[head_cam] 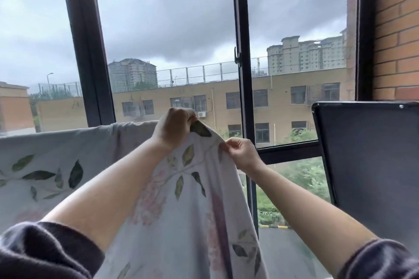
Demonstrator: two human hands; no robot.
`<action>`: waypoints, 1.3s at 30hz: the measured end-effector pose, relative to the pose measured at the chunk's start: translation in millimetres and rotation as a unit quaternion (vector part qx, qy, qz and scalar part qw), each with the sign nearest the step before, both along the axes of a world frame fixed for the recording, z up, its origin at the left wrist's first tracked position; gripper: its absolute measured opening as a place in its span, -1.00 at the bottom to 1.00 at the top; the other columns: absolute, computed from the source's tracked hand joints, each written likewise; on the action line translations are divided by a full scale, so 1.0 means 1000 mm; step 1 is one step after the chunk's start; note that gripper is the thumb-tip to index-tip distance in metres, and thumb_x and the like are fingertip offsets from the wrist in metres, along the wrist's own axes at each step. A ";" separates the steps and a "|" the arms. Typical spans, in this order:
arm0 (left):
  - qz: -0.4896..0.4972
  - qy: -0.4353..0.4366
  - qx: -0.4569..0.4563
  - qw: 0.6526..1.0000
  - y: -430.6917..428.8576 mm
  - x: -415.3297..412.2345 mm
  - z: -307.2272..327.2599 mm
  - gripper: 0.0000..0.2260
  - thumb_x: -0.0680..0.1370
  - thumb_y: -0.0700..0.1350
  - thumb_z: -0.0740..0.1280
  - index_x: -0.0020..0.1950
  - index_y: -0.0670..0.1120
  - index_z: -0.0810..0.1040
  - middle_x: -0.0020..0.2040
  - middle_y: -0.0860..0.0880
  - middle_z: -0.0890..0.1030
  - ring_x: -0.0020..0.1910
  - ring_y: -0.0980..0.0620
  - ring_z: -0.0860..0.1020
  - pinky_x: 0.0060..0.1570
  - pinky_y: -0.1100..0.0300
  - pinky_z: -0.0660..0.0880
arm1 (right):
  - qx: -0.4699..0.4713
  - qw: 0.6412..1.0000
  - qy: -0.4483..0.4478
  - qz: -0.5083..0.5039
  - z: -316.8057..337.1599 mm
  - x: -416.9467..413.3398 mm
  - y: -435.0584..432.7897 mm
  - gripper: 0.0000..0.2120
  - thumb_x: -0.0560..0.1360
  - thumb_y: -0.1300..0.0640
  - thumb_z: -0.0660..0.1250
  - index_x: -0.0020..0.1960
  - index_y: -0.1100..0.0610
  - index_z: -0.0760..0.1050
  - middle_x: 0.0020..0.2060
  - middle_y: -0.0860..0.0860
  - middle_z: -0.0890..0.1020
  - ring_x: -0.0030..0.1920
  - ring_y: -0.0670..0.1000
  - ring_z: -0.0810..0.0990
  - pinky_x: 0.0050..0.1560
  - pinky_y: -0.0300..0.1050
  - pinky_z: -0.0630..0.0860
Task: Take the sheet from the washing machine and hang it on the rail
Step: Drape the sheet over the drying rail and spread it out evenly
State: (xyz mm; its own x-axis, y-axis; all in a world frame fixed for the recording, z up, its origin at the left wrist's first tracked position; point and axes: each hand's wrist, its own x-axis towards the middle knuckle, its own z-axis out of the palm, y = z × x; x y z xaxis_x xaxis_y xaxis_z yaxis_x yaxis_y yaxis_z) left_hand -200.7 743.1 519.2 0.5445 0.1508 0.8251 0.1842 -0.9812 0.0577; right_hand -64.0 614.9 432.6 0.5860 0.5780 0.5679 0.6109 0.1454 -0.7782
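Sheet [186,210] edge gripped by left hand [173,128], pinched by right hand [241,154].

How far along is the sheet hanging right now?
Mostly done: the left stretch of the sheet is draped along its top edge, though the rail itself is hidden. In hand: the left hand and right hand grip the bunched right end. Left: spreading that end flat.
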 end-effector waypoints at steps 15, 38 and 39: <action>0.107 -0.179 -0.029 0.978 0.083 -0.101 0.068 -0.81 0.59 -0.21 0.19 -0.06 -0.22 0.59 -0.18 -0.22 0.63 -0.25 -0.15 0.53 -0.26 0.09 0.42 | 0.042 0.980 -0.152 -0.124 0.144 -0.093 0.091 -0.84 0.47 0.17 0.30 -0.08 0.18 0.65 -0.15 0.12 0.70 -0.09 0.11 0.65 -0.09 -0.07 0.56; 0.333 0.003 -0.041 0.942 0.240 -0.267 -0.005 -0.30 0.53 0.27 -0.17 -0.20 -0.16 0.62 -0.12 -0.34 0.63 -0.09 -0.27 0.59 0.01 -0.07 0.47 | -0.139 0.823 -0.506 -0.218 0.087 -0.114 0.124 -0.50 0.61 -0.12 -0.11 0.06 0.04 0.57 -0.19 0.08 0.65 -0.12 0.12 0.59 -0.17 -0.07 0.28; 0.334 0.008 -0.052 0.941 0.248 -0.277 -0.006 -0.30 0.51 0.28 -0.19 -0.25 -0.13 0.59 -0.15 -0.33 0.63 -0.11 -0.26 0.59 0.00 -0.08 0.47 | -0.136 0.824 -0.504 -0.222 0.086 -0.115 0.123 -0.49 0.61 -0.13 -0.12 0.05 0.04 0.57 -0.21 0.07 0.65 -0.13 0.11 0.60 -0.18 -0.08 0.29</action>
State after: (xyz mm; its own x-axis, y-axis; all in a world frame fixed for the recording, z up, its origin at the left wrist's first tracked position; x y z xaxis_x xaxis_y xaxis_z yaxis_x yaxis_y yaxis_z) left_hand -477.9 991.1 513.5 0.3110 0.5427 0.7802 0.7599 -0.6351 0.1389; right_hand -178.8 738.4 518.9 0.0851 0.6204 0.7797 0.9125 -0.3627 0.1890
